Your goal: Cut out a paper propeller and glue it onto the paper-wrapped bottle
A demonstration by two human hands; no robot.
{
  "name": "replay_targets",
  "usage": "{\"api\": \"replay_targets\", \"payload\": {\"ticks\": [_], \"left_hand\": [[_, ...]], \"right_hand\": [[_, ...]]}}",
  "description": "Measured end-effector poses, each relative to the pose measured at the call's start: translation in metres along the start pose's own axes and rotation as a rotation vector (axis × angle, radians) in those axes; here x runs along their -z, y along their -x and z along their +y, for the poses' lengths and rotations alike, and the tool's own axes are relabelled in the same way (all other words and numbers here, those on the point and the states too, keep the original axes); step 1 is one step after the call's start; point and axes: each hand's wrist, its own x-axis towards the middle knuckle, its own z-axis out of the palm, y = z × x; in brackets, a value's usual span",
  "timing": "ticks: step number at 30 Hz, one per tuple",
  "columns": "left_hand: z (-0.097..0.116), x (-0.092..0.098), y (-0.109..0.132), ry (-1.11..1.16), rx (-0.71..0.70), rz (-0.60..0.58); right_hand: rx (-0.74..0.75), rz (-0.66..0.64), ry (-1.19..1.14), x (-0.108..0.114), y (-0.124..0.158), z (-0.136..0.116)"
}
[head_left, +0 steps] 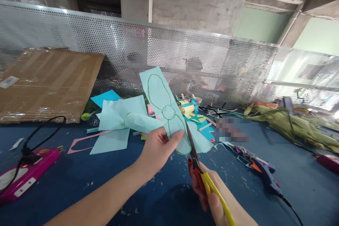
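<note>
My left hand point(161, 148) pinches a light blue paper strip point(159, 91) between thumb and fingers, holding it up above the table. Green outlines on the strip show a small circle with a long rounded lobe on either side. In my right hand point(209, 183) is a pair of scissors point(196, 159) with red and yellow handles. Their dark blades point up along the strip's lower right edge, close to the green line. Whether the blades are fully closed is hard to see. Light blue paper sheets point(113, 141) lie behind my left hand.
A blue hot glue gun point(265, 173) lies at right, its cord trailing forward. A magenta power strip point(29, 173) with a black cable is at left. Cardboard point(53, 81) leans on the perforated metal screen point(127, 42). Corn husks point(280, 123) and paper scraps lie on the blue table point(106, 190).
</note>
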Motion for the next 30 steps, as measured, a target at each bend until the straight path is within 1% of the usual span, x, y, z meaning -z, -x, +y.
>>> {"api": "replay_targets", "payload": {"ticks": [8, 15, 25, 30], "left_hand": [[-0.001, -0.001, 0.001, 0.015, 0.015, -0.002], [-0.001, 0.0, 0.0, -0.017, 0.013, -0.003], [-0.009, 0.004, 0.0, -0.057, 0.043, -0.006], [-0.005, 0.001, 0.0, -0.012, 0.054, -0.004]], "right_hand": [[0.005, -0.007, 0.037, 0.003, -0.001, -0.005], [-0.045, -0.014, 0.011, 0.003, 0.0, -0.007], [-0.099, 0.046, 0.074, 0.002, 0.002, -0.012], [-0.093, 0.048, 0.067, 0.002, 0.004, -0.007]]}}
